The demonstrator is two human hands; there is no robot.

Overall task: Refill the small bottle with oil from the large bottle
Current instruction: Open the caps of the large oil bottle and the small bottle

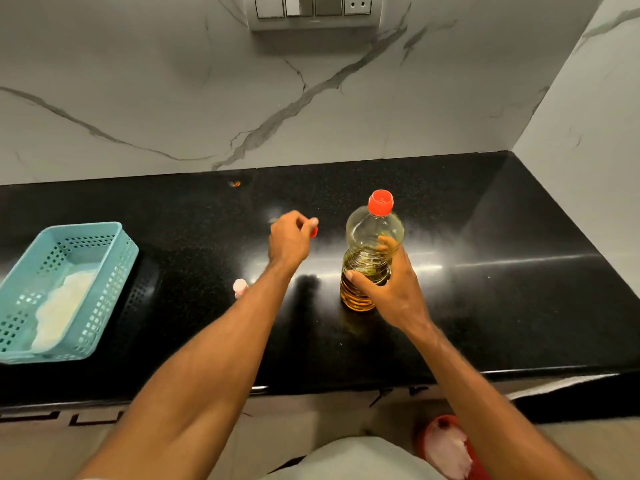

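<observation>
Standing at a black speckled surface backed by white marble wall, with a switch panel high on it. Far left: one teal perforated basket holding something white, unidentifiable. Just right of it, near the left forearm: one small pale cap or bottle top, mostly hidden; cannot tell which. Left hand raised mid-surface, grip narrow, fingertips pinched on a small red item, blurred. Right of that: one large bottle, upright on the surface, red cap on, amber oil in the lower part. Right hand wrapped around its ribbed middle, grip holding it.
</observation>
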